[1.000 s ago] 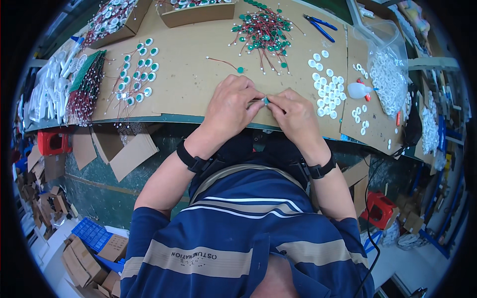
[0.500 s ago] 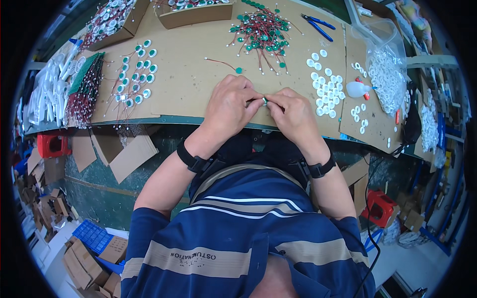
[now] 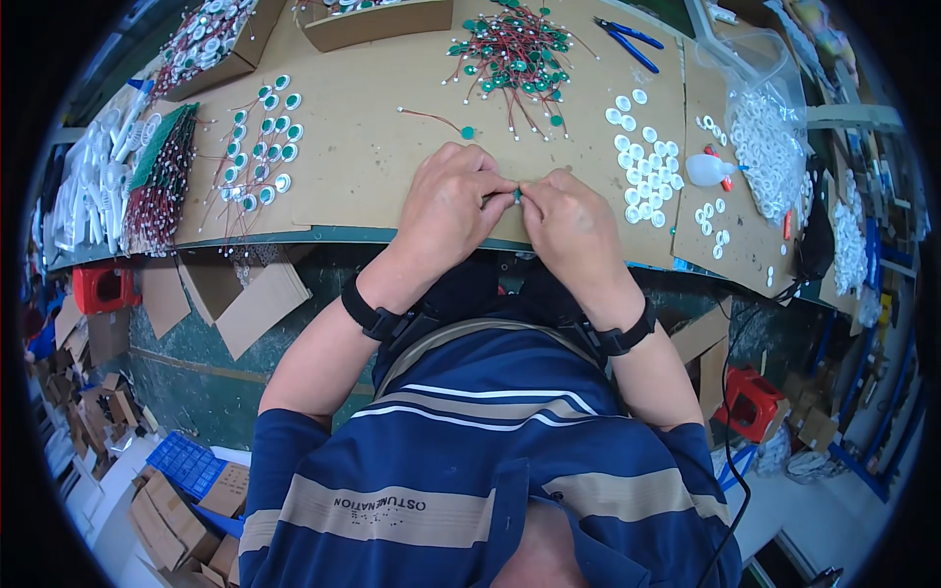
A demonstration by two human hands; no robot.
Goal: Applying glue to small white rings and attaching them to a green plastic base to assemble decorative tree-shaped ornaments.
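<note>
Cardboard-covered surface (image 3: 392,176) crowded. I see left hand (image 3: 446,211) and right hand (image 3: 573,230) pinch small green disc (image 3: 517,195) together, each grip closed tight, near front edge. Finished discs (image 3: 260,147) in rows left; white caps (image 3: 642,167) and wired pile (image 3: 510,49) wait. Bare middle leaves room.

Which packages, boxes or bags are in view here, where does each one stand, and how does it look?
Clear plastic bag: right side of the table, crumpled, full of small white rings.
Brown cardboard tray: far edge of the table, shallow, rectangular.
Second cardboard tray: far left corner, holding wired discs.
Small white squeeze bottle: lying right of the white discs, red tip.
Cardboard boxes: on the floor, lower left, brown.
Blue crate: beside them, gridded.
</note>
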